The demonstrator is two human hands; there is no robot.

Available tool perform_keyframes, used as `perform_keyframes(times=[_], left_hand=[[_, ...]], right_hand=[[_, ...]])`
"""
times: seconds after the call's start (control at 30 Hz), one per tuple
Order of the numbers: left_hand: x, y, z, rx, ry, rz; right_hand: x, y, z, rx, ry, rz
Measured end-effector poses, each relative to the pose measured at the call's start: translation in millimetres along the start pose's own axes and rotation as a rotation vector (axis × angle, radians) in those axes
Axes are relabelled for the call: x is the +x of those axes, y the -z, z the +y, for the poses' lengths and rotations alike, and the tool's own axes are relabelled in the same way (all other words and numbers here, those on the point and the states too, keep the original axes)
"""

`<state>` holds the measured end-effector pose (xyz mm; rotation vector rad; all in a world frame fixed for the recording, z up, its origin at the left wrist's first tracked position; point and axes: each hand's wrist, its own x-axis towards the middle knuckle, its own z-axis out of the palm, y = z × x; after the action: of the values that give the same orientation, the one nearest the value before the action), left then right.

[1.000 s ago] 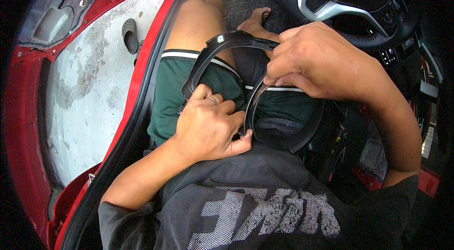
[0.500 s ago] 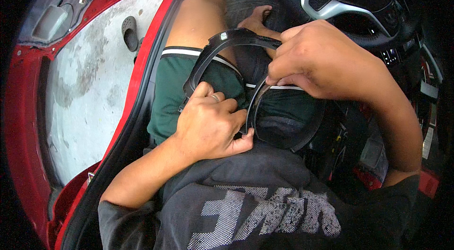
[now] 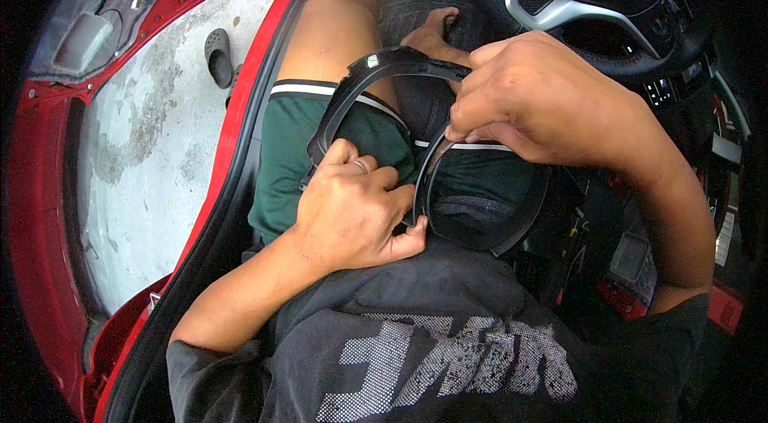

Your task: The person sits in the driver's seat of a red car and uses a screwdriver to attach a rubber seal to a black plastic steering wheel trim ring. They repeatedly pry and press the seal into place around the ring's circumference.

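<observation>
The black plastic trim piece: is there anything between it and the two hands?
Nothing visible. The left hand grips the black plastic trim piece at its lower part, and the right hand holds its upper edge directly.

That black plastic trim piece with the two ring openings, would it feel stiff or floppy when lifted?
The black trim piece probably feels fairly stiff: its thin rings keep their curve between the left hand and right hand. Being mostly open frame, it is likely light. Its narrow bands might flex or crack if twisted.

Open red car door point(image 3: 48, 183), grey sandal point(image 3: 218, 56) on stained concrete floor point(image 3: 152, 143), steering wheel point(image 3: 592, 7), green shorts point(image 3: 296, 159), black printed shirt point(image 3: 448, 351)
</observation>
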<state>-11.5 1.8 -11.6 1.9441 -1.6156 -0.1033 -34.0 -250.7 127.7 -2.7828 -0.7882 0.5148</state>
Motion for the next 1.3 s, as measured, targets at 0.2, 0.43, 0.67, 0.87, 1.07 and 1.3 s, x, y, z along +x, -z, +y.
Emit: perform_keyframes(times=[0.2, 0.43, 0.67, 0.87, 1.07, 1.3], left_hand=[[-2, -11, -3, -0.046, -0.019, 0.068], [-3, -12, -3, -0.056, -0.016, 0.038], [-1, -5, -1, -0.052, 0.029, 0.027], [3, -8, 2, -0.063, 0.070, -0.009], [9, -2, 6, -0.055, 0.046, -0.057], [30, 24, 14, -0.096, 0.063, -0.165]], right_hand=[[0, -6, 2, -0.021, 0.028, 0.024], [3, -6, -8, -0.040, -0.007, -0.041], [-12, 19, -3, -0.107, 0.029, 0.161], [-91, -9, -8, 0.303, -0.560, 0.511], [-139, -110, -25, 0.370, -0.714, 0.587], [-136, -126, -87, -0.067, -0.451, 0.734]])
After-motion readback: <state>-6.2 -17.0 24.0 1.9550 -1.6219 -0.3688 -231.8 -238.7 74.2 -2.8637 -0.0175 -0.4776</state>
